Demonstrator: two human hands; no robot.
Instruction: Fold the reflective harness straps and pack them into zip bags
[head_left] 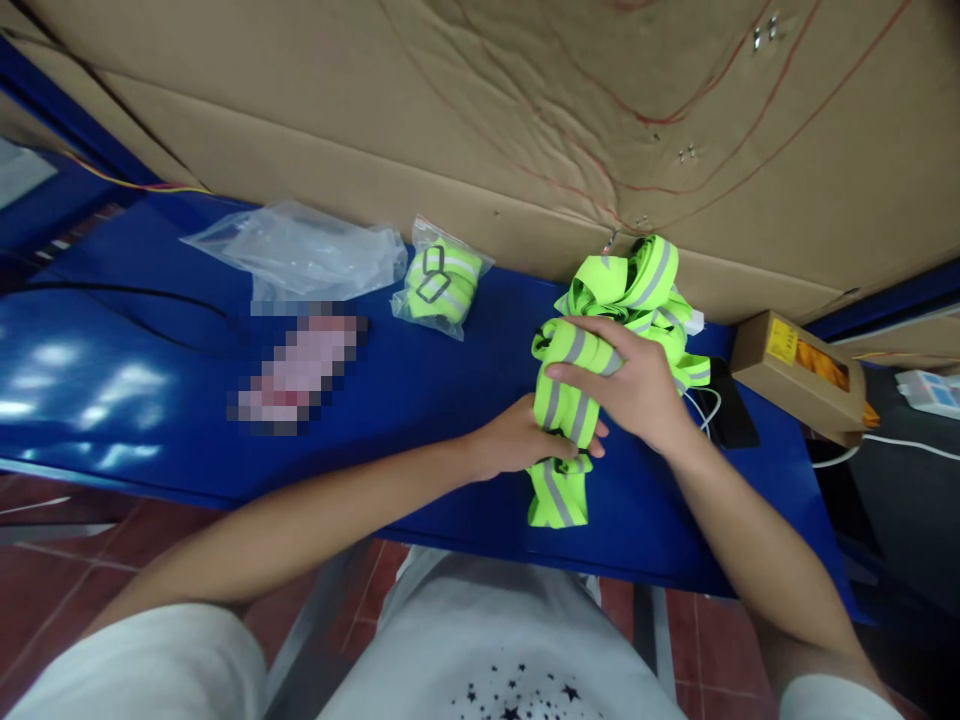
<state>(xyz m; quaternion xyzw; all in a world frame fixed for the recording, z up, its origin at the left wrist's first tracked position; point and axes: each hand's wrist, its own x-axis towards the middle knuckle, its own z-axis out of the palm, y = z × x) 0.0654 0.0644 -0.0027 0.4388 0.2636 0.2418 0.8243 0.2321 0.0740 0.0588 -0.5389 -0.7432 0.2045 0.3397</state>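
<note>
While the left hand point(517, 440) holds from below, the right hand point(634, 375) grasps a folded reflective strap point(551, 405), right of centre.
Nearest is a strap end point(559, 500) below the hands; each grip is partly closed, thumb and fingers around the folds. Folding seems the step in hand, and the next move probably calls for keeping the layers tight. Farther back on the blue tabletop point(450, 400), right of frame, a carton point(780, 385) shows orange contents point(821, 362) through its opening; beyond the hands is a strap pile point(660, 280); at upper centre a small bag point(431, 230) holds another strap point(461, 300).
</note>
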